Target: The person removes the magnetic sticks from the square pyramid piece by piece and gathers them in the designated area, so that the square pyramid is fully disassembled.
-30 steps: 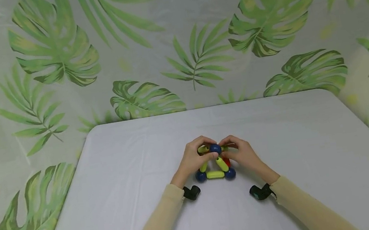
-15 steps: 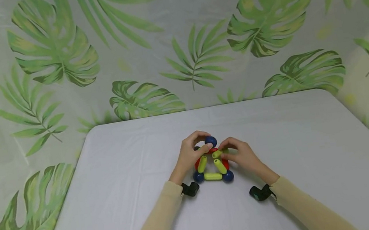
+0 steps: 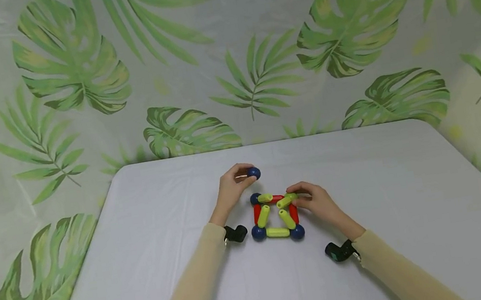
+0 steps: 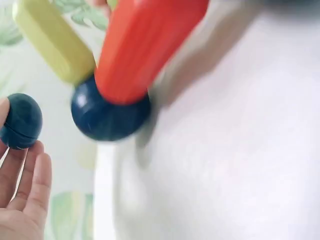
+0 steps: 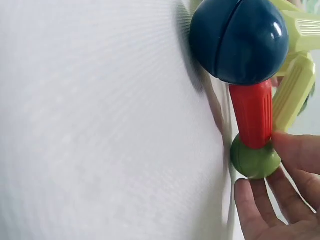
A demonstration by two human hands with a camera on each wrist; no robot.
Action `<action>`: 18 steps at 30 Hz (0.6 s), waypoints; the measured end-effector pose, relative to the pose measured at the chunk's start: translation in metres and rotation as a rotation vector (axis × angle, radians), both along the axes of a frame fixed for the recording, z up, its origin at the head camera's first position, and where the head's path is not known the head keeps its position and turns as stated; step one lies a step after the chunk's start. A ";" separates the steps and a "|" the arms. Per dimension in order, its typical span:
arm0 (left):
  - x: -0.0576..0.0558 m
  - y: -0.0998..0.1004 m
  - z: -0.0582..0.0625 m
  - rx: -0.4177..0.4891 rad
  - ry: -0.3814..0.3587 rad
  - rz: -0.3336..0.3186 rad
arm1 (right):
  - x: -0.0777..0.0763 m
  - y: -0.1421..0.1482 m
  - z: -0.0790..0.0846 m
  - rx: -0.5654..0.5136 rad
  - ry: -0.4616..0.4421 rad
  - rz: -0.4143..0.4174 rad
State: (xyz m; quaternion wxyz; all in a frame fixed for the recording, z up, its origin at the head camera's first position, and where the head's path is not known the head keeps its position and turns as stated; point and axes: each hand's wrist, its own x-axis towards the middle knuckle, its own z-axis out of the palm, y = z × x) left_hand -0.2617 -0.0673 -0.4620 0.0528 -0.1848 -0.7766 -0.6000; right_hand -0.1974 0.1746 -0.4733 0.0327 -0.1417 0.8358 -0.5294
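Observation:
My left hand (image 3: 231, 187) pinches a blue ball (image 3: 254, 173) beyond the far left corner of a magnetic-stick frame. That frame has blue balls at three corners, such as the near left ball (image 3: 259, 233), and a green ball (image 5: 255, 159) at the far right. Red sticks (image 5: 252, 115) form its sides and back, and a yellow-green stick (image 3: 278, 232) its front. From the corners, yellow-green sticks (image 3: 263, 216) lean inward with free upper ends. My right hand (image 3: 319, 203) holds the green ball between thumb and fingers, the thumb also at the foot of its leaning stick.
The frame stands on a white-covered table (image 3: 182, 260) with rounded far corners. Behind it hangs a leaf-printed cloth (image 3: 255, 55). Small black cameras sit on both wrists, including the left wrist camera (image 3: 236, 233).
My left hand has drawn the blue ball off the top of the frame, away to the left and back. The leaning sticks' tops are now uncovered. My right hand stays at the far right corner.

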 end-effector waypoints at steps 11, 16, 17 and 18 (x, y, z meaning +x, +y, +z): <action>-0.044 -0.005 -0.012 -0.082 -0.201 0.104 | -0.008 0.005 -0.006 0.010 -0.031 0.034; -0.055 -0.003 -0.013 -0.106 -0.199 0.126 | -0.011 0.007 -0.004 -0.003 -0.047 0.056; -0.057 -0.002 -0.013 -0.105 -0.192 0.129 | -0.011 0.007 -0.003 -0.007 -0.050 0.058; -0.059 -0.001 -0.013 -0.102 -0.183 0.131 | -0.011 0.008 -0.003 -0.016 -0.054 0.061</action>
